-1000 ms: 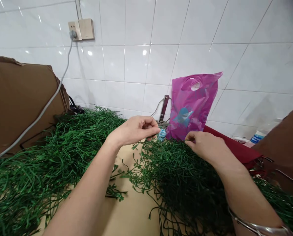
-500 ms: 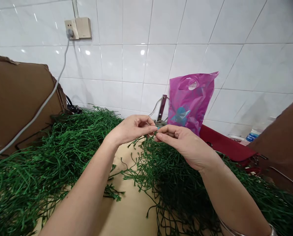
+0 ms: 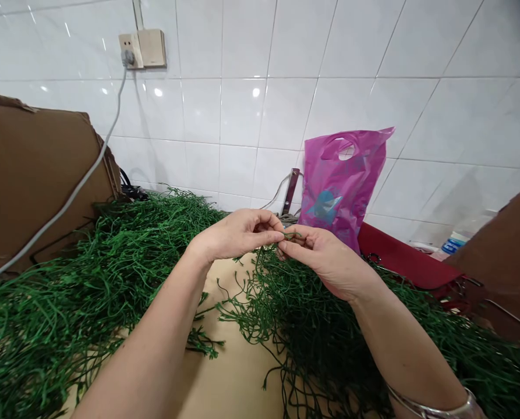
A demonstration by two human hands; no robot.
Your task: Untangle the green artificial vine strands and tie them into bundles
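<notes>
My left hand [image 3: 246, 234] and my right hand [image 3: 314, 250] meet fingertip to fingertip above the table. Both pinch a thin green stem [image 3: 293, 234], a short piece of which shows at the right fingers. Whether the stem runs on behind the left fingers is hidden. Under my right arm lies a dark pile of green plastic stems [image 3: 312, 320], with loose ends spreading toward the middle. Another, brighter heap of green stems [image 3: 124, 256] fills the left side beside my left forearm. A small sprig [image 3: 205, 342] rests on the tabletop between them.
The pale tabletop [image 3: 229, 378] shows between the heaps. A cardboard box [image 3: 36, 174] stands at the left, with a grey cable [image 3: 85, 177] hanging before it. At the back are a pink plastic bag [image 3: 342, 180], a red bag [image 3: 403, 256] and a tiled wall [image 3: 237, 110].
Both hands stay together and have shifted slightly, with the left fingers more closed over the pinch. A green stem now shows at the right fingertips. The view has moved a little.
</notes>
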